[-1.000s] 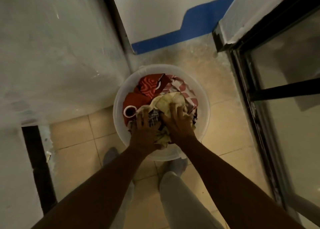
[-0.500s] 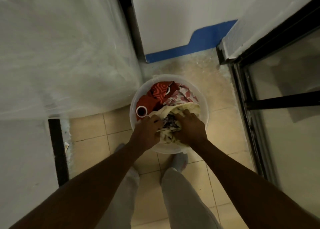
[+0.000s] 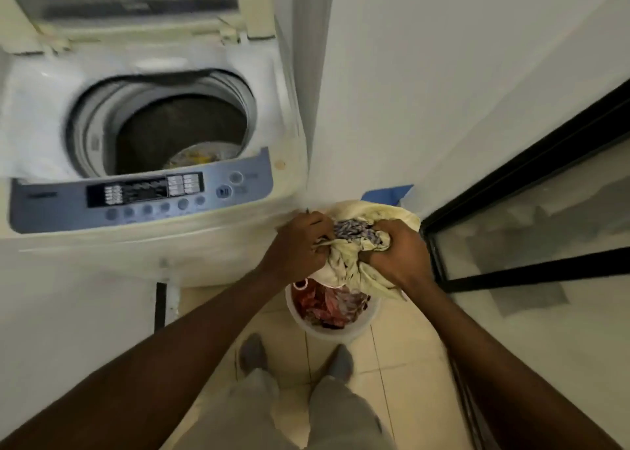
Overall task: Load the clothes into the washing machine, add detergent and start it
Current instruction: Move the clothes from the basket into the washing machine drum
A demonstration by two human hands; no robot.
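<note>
Cream clothes bundle, right of washing machine, clenched by my left hand, right hand; loading step; next, lift over drum.

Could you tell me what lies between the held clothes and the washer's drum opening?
In the head view, the blue control panel separates clothes from drum opening.

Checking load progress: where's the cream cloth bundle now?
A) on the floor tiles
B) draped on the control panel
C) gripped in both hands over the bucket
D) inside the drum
C: the left hand and right hand both grip the cream cloth bundle over the bucket, to the right of the washing machine.
</note>
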